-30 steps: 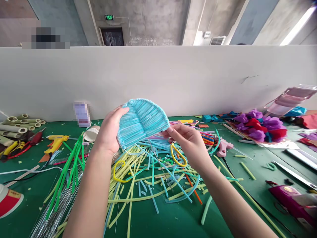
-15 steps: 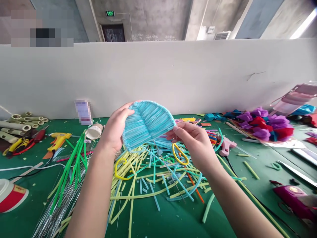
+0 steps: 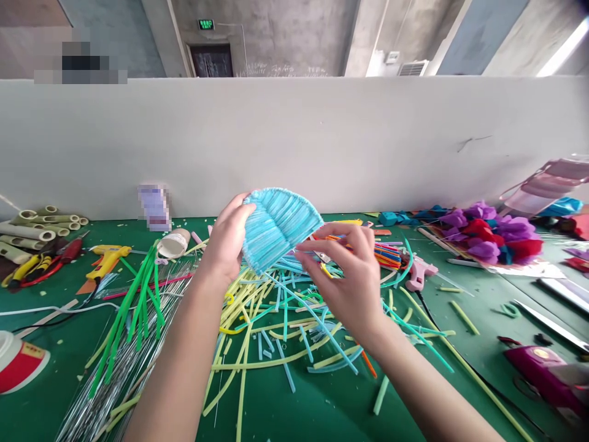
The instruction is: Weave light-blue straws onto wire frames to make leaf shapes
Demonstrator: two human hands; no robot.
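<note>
My left hand [image 3: 229, 236] grips the left edge of a light blue, fuzzy leaf-shaped piece [image 3: 281, 226]. The piece has a raised centre line, a thick rim and a straight lower right side. Beside that lower right side is my right hand [image 3: 347, 267], thumb and fingers bent toward each other. A silvery part with a rivet and a bit of yellow show between those fingers; they look like scissors [image 3: 322, 255], mostly hidden by the hand. Whether the fingertips touch the blue piece is unclear. Below lie loose yellow-green pipe cleaners [image 3: 248, 307] and cut blue pieces [image 3: 286, 368].
Green pipe cleaners [image 3: 133, 313] lie over silver wires [image 3: 133, 368] at left. A yellow glue gun [image 3: 108, 258], pliers [image 3: 34, 270] and bamboo tubes [image 3: 27, 233] are further left. At right are a pink glue gun [image 3: 419, 273], purple and red flowers [image 3: 501, 230] and a magenta tool [image 3: 543, 368].
My right hand has left the piece's right corner and moved left and lower, its fingers now bent beside the lower edge. The blue piece has shifted slightly right and turned.
</note>
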